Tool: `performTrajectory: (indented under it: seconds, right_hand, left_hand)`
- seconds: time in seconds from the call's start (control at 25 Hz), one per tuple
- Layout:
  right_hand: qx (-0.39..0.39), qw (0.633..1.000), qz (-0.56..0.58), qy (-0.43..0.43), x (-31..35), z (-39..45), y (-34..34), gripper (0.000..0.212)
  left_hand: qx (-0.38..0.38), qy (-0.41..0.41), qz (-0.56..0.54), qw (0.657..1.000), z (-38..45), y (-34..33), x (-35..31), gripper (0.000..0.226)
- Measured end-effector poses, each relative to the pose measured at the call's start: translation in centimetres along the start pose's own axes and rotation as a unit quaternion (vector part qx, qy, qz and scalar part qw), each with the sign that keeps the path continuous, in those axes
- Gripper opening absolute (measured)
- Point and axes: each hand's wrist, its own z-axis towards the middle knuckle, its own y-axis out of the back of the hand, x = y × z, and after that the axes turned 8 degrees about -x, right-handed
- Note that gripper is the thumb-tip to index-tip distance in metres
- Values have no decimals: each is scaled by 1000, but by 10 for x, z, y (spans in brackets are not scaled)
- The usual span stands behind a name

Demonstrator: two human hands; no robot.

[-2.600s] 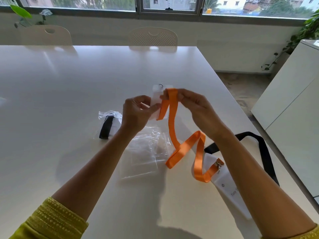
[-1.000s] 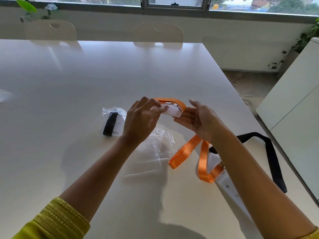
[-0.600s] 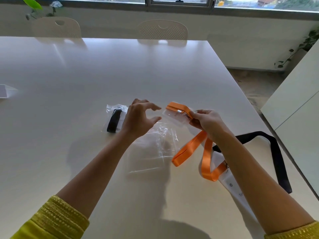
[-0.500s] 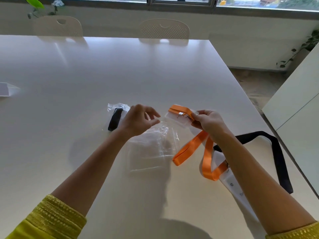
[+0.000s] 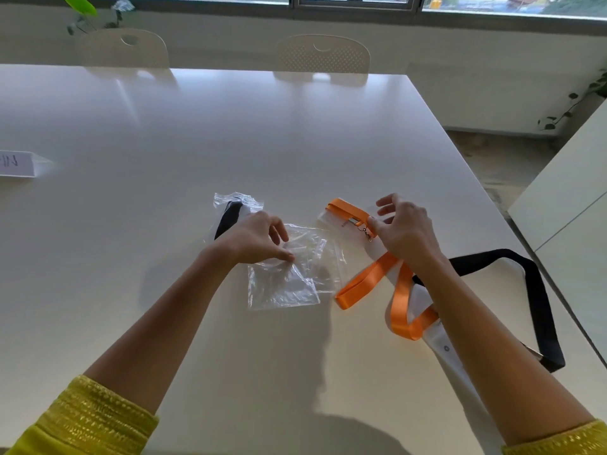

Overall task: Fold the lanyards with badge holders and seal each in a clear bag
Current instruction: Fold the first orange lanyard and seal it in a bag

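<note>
Orange strap: my right hand (image 5: 405, 233) pinches the orange lanyard (image 5: 374, 277) at its clip, thumb and forefinger closed on it, other fingers spread loose above.
Holder: the badge holder (image 5: 331, 218) lies flat on the table (image 5: 295, 133) just left of that pinch, a band of strap laid across it.
Loose tail: the rest of the strap trails back toward me under my right wrist, in open loops, unfolded.
Left hand: my left hand (image 5: 259, 239) presses its fingertips on the top edge of a bag (image 5: 285, 274); fingers bent, nothing gripped that I can tell.
Key relation: the bag sits between my hands, touching the left and just left of the holder; its mouth side I cannot tell.
Long axis: the holder runs left-far to right-near, aimed roughly past the bag's far corner.
Nearer hand: the left for the bag, the right for the strap.
Next, I judge: gather the tail first, then turn the bundle toward the bag.
Others: a sealed bag (image 5: 235, 211) with a black strap lies beyond my left hand; a black lanyard (image 5: 538, 290) waits at my right.
</note>
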Motion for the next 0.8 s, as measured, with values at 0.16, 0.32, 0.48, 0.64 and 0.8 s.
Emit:
performTrajectory:
  seconds: [0.16,0.32,0.48,0.64,0.8]
  right_hand:
    - [3,998,47,38,11,-2,5,32]
    - [59,992,105,43,22,-3,12,24]
    - [71,982,163,60,41,-9,15,15]
    - [-1,972,214,95,66,-19,12,8]
    - [17,956,271,115,83,-32,1,11]
  left_hand:
    - [-9,10,-39,999,-4,4,6,18]
    - [-3,50,-159,986,-12,26,10,17]
    - [-59,86,-344,933,-18,44,3,19]
    - [-191,119,-495,839,-16,32,-21,14]
    - [-240,123,-575,773,-20,2,-49,17]
